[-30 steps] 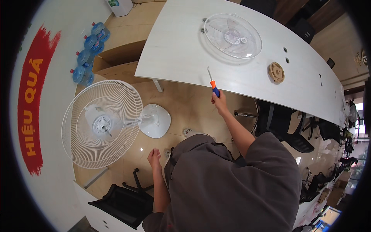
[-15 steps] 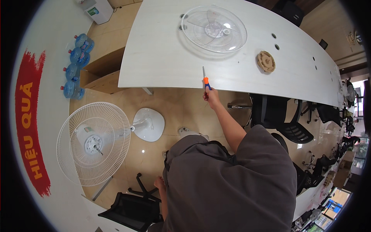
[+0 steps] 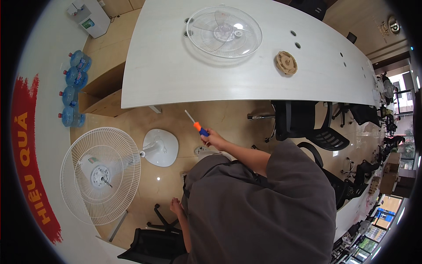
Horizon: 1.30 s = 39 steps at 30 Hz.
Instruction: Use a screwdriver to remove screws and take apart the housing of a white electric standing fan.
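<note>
My right hand (image 3: 212, 138) is closed round a screwdriver (image 3: 196, 123) with an orange and blue handle; its metal shaft points up and left, over the floor short of the table. Low at my side hangs my left hand (image 3: 176, 206), its fingers curled and nothing visible in them. Left of me stands a white pedestal fan (image 3: 100, 176) with its rear wire grille and bare motor shaft exposed. Its white base (image 3: 165, 152) rests on the floor. On the white table (image 3: 167, 83) lie the front fan grille with clear blades (image 3: 224, 33) and a round brown moulded cardboard piece (image 3: 286, 63).
Black office chairs (image 3: 303, 116) stand along the table's near edge at right. Another black chair (image 3: 154, 244) is behind my left side. An open cardboard box (image 3: 103, 94) and several blue water bottles (image 3: 75, 78) sit by the left wall, below a white water dispenser (image 3: 90, 20).
My right hand has drawn the screwdriver back from above the table edge, toward me and to the left. The view has shifted slightly. My left hand still hangs at my side.
</note>
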Each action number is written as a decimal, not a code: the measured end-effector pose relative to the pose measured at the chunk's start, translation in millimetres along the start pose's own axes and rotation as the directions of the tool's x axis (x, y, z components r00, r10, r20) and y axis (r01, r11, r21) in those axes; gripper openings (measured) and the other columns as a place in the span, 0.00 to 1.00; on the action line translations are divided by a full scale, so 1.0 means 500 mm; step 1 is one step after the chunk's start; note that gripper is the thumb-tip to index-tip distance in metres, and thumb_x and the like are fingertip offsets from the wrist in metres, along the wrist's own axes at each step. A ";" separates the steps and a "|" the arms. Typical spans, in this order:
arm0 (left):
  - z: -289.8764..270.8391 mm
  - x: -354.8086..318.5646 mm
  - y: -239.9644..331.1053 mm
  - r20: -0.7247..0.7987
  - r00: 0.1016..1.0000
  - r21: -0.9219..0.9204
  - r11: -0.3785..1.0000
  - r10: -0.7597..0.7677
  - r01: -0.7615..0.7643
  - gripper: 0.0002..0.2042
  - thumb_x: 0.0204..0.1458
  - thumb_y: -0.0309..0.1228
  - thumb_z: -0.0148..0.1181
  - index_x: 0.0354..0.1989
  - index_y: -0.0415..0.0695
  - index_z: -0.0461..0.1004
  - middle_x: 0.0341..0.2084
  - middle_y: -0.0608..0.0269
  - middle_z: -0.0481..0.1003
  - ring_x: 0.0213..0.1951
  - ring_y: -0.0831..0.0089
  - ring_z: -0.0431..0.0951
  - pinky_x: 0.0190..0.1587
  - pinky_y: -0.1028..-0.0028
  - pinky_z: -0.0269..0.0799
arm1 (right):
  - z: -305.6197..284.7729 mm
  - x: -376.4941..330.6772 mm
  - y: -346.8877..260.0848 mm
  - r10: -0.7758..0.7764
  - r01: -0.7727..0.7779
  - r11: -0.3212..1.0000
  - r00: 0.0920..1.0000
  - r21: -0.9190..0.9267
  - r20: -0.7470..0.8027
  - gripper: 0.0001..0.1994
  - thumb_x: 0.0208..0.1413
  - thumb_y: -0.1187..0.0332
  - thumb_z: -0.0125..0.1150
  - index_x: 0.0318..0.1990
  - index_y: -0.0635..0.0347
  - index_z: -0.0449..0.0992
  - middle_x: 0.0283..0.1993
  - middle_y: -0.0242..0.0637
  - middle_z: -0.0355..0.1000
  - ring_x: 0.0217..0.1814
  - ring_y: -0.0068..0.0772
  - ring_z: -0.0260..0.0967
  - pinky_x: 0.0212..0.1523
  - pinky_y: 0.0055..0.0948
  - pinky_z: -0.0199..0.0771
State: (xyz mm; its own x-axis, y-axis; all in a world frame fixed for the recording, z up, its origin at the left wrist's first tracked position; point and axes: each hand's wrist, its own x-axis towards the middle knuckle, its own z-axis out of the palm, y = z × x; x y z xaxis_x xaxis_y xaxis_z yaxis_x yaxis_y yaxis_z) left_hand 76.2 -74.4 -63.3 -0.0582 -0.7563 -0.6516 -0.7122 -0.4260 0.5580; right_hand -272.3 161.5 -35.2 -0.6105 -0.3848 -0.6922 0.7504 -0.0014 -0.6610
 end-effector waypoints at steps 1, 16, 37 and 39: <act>-0.006 0.003 0.000 0.011 1.000 0.054 0.998 0.016 -0.017 0.13 0.56 0.36 0.55 0.32 0.36 0.75 0.20 0.66 0.71 0.24 0.76 0.68 0.24 0.73 0.63 | 0.010 -0.014 0.014 0.034 -0.034 0.999 0.999 0.003 0.040 0.13 0.57 0.69 0.59 0.46 0.57 0.63 0.31 0.31 0.69 0.28 0.24 0.68 0.25 0.25 0.66; -0.077 0.058 -0.008 0.064 0.991 -0.429 0.900 0.121 -0.082 0.12 0.52 0.34 0.62 0.36 0.35 0.77 0.27 0.62 0.77 0.30 0.75 0.76 0.36 0.75 0.73 | 0.160 -0.112 -0.081 -0.265 0.285 0.937 0.957 -0.201 0.120 0.22 0.47 0.79 0.59 0.51 0.59 0.63 0.35 0.33 0.68 0.28 0.22 0.65 0.29 0.23 0.68; -0.159 -0.079 0.523 0.066 0.757 -0.814 0.474 0.650 -0.336 0.13 0.59 0.32 0.55 0.45 0.33 0.73 0.34 0.60 0.76 0.34 0.76 0.75 0.37 0.77 0.72 | 0.635 -0.299 0.007 -0.677 0.818 0.310 0.548 -0.485 0.492 0.19 0.57 0.67 0.61 0.52 0.67 0.66 0.32 0.46 0.74 0.27 0.29 0.73 0.30 0.26 0.73; -0.155 -0.072 0.521 0.053 0.770 -0.790 0.498 0.636 -0.357 0.13 0.58 0.31 0.57 0.46 0.33 0.73 0.34 0.60 0.76 0.33 0.77 0.75 0.36 0.77 0.72 | 0.642 -0.297 0.014 -0.661 0.790 0.358 0.591 -0.497 0.463 0.19 0.57 0.67 0.61 0.52 0.67 0.66 0.31 0.46 0.74 0.27 0.31 0.73 0.30 0.27 0.73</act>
State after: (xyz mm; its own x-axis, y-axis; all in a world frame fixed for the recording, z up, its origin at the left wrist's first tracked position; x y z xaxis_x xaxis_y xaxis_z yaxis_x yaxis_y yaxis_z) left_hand -52.9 -196.6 145.4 -0.5342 -0.8272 -0.1743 0.2191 -0.3346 0.9165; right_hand -94.9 -77.5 155.9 -0.7388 -0.6541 0.1620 -0.3399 0.1542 -0.9277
